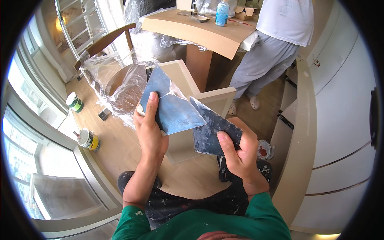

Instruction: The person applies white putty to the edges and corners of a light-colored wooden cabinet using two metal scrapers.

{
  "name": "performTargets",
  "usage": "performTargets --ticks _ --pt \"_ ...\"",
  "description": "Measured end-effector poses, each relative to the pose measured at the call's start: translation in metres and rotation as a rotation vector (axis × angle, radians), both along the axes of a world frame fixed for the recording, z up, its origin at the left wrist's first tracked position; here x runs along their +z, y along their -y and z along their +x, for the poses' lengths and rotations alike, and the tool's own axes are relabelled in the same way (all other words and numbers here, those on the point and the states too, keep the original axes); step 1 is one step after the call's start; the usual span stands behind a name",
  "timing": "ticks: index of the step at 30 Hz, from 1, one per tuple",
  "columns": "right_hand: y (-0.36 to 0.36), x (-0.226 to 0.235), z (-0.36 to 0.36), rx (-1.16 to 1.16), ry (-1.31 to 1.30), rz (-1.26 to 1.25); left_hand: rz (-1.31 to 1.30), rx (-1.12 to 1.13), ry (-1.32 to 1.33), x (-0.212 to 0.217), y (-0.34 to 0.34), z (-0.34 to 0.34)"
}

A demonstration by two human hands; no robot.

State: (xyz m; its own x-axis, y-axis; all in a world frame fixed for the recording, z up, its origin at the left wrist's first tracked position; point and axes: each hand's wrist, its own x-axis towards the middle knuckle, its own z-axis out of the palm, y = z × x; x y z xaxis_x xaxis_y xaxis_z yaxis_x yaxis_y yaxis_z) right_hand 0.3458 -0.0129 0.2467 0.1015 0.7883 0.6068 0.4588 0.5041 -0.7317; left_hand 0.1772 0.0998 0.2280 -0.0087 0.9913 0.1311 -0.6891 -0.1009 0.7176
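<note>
My left hand (153, 134) grips a broad, flat filler spreader (176, 112), its bluish face turned up and my thumb pressed on it. White paste clings along its upper right edge and near my fingers. In my right hand (239, 154) is a second flat spreader (208, 138), dark and smeared with grey, pinched between thumb and fingers. The corners of the two spreaders overlap or touch; which, I cannot tell. Both are held in front of me above pale framed panels (218, 98).
A person (264, 60) stands at a cardboard-covered table (192, 24) holding a blue bottle (222, 14). A plastic-draped chair (120, 80) is at left, with paint cans (89, 140) along the window. A white tub (265, 150) sits near the right cabinet (340, 120); a ladder (80, 28) stands behind.
</note>
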Motion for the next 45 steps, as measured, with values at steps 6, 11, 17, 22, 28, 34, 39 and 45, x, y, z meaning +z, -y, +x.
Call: performTargets --ticks 6,11,17,22,28,34,39,45 --pt "0.008 0.004 0.008 0.043 0.033 -0.113 0.036 -0.020 -0.060 -0.003 -0.001 0.001" --pt "0.007 0.008 0.015 0.071 0.092 -0.165 0.053 0.007 -0.128 -0.005 0.001 0.001" --pt "-0.017 0.001 0.076 0.271 -0.511 -0.285 0.063 -0.073 -0.060 0.013 0.001 -0.012" --pt "-0.053 -0.047 0.079 0.726 -0.652 -0.550 -0.068 -0.405 -0.186 -0.003 0.001 -0.011" --pt "-0.048 -0.027 0.120 0.374 -1.204 -0.170 -0.005 -0.188 -0.060 0.005 -0.008 -0.016" --pt "0.007 -0.043 0.197 0.155 -1.406 0.157 -0.180 -0.123 0.051 0.000 -0.015 -0.026" --pt "0.101 -0.127 0.250 -0.345 -1.382 0.257 -0.223 -0.358 -0.163 -0.031 -0.001 -0.016" --pt "0.116 -0.271 0.280 -1.186 -0.511 -0.314 -0.483 -0.721 -0.497 -0.089 0.040 -0.021"
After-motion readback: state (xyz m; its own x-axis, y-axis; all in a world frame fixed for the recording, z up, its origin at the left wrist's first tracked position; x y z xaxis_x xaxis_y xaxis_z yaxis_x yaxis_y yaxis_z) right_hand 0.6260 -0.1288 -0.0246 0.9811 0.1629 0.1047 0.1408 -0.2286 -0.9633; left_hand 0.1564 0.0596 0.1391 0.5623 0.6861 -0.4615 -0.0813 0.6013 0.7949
